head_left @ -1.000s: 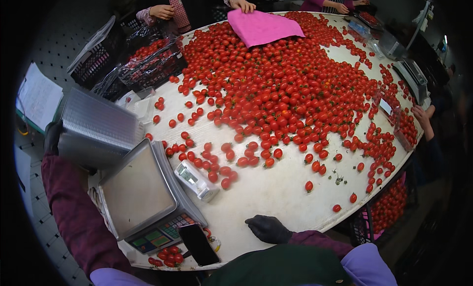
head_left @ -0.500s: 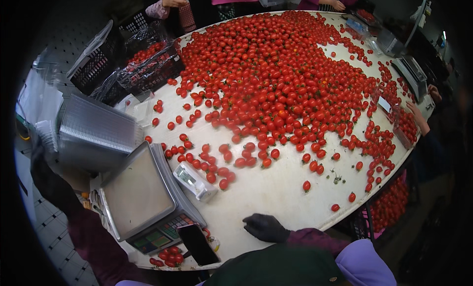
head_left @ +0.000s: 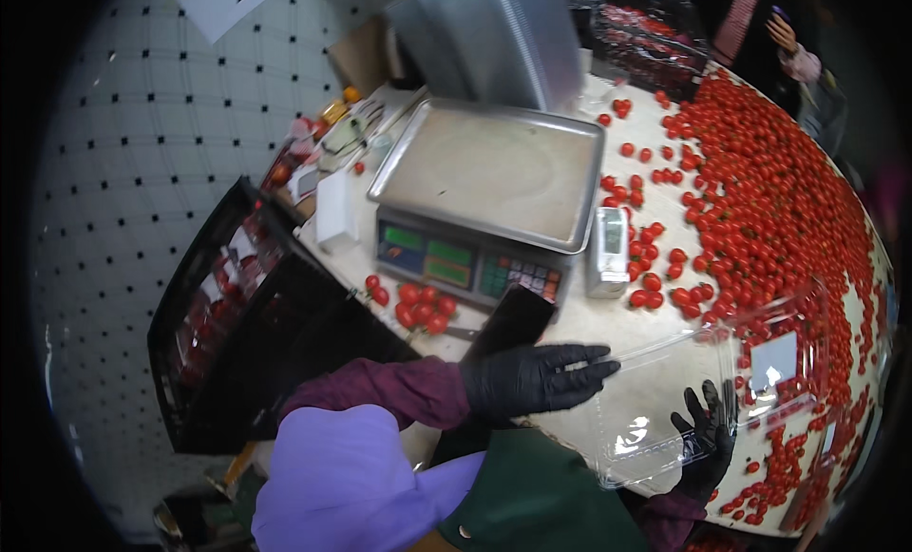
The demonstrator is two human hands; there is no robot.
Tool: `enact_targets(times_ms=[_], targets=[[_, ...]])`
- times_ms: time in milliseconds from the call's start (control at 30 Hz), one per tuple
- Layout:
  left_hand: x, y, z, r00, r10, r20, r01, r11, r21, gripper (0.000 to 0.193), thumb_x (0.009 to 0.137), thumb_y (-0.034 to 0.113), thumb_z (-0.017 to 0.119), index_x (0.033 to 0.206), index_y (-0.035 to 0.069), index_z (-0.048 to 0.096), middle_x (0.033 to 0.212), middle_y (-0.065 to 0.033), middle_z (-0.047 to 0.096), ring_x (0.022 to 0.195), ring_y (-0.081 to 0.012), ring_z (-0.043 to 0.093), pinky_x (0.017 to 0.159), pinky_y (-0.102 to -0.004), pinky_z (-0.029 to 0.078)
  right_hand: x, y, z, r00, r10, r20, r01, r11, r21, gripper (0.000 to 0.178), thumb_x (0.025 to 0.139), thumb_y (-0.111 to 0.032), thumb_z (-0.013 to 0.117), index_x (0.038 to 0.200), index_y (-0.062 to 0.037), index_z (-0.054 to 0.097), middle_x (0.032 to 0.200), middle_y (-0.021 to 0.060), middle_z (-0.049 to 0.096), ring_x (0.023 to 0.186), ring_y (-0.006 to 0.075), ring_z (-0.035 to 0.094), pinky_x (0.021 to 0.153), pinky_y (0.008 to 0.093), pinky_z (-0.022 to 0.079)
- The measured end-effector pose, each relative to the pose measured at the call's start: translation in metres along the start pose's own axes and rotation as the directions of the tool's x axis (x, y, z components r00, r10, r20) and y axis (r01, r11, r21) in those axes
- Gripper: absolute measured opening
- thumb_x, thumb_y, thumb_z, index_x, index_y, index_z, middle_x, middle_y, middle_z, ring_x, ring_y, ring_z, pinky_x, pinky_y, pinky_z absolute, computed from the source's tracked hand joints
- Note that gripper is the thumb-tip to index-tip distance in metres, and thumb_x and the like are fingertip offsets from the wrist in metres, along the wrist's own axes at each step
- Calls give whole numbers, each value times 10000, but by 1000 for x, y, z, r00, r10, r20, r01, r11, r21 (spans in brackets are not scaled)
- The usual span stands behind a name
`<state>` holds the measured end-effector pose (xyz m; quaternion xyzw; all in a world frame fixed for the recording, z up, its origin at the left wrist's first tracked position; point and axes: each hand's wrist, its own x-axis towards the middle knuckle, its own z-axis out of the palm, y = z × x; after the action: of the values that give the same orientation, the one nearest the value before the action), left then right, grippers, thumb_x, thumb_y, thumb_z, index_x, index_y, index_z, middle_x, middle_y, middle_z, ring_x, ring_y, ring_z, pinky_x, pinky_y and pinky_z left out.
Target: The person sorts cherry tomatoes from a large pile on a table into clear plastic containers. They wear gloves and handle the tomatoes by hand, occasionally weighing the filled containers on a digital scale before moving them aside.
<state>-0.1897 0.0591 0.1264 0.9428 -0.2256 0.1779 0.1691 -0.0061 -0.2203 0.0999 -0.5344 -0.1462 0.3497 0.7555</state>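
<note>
Clear plastic clamshell box (head_left: 708, 386), white-labelled lid open, gripped by right hand (head_left: 705, 436); left hand (head_left: 532, 376) fingers spread flat.

Person's own body, lower centre of the frame. Both hands, left hand (head_left: 532, 379) and right hand (head_left: 706, 440), wore black disposable gloves. The left forearm was covered by a maroon sleeve (head_left: 380, 390). A lilac garment (head_left: 332, 476) lay over the shoulder at lower left, and a dark green apron (head_left: 541, 495) with a small metal stud covered the chest.
</note>
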Motion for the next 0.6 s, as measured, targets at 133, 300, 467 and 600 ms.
enact_targets(times_ms=[133, 300, 467, 600], targets=[[-104, -33, -18, 655, -670, -349, 721, 692, 26, 267, 820, 24, 554, 1088, 14, 546, 1076, -154, 564, 1015, -301, 552, 816, -355, 474, -5, 29, -11, 996, 87, -33, -84, 993, 80, 676, 853, -421, 483, 1414, -150, 222, 1416, 126, 317, 1250, 331, 373, 899, 448, 403], [-227, -108, -91, 263, -618, -741, 965, 153, 215, 182, 778, 49, 494, 942, 39, 572, 849, -183, 595, 809, -362, 581, 709, -437, 465, 4, 41, -7, 986, 130, -101, -106, 971, 214, 643, 840, -347, 543, 1374, -96, 290, 1339, 165, 394, 1203, 346, 425, 862, 450, 462], [-313, -172, -104, 11, -857, -515, 865, -250, 435, 135, 731, 54, 516, 850, 68, 577, 862, -162, 594, 854, -355, 588, 723, -442, 478, 10, 40, -8, 996, 85, 10, -86, 984, 157, 600, 889, -347, 475, 1399, -123, 252, 1403, 158, 325, 1234, 342, 392, 920, 475, 400], [-336, -168, -98, 42, -823, -566, 925, -182, 335, 90, 714, 27, 507, 780, 60, 559, 770, -202, 586, 740, -387, 568, 639, -461, 436, 13, 39, 8, 987, 97, -127, -74, 982, 173, 634, 843, -316, 552, 1364, -63, 293, 1308, 200, 416, 1164, 373, 461, 855, 468, 473]])
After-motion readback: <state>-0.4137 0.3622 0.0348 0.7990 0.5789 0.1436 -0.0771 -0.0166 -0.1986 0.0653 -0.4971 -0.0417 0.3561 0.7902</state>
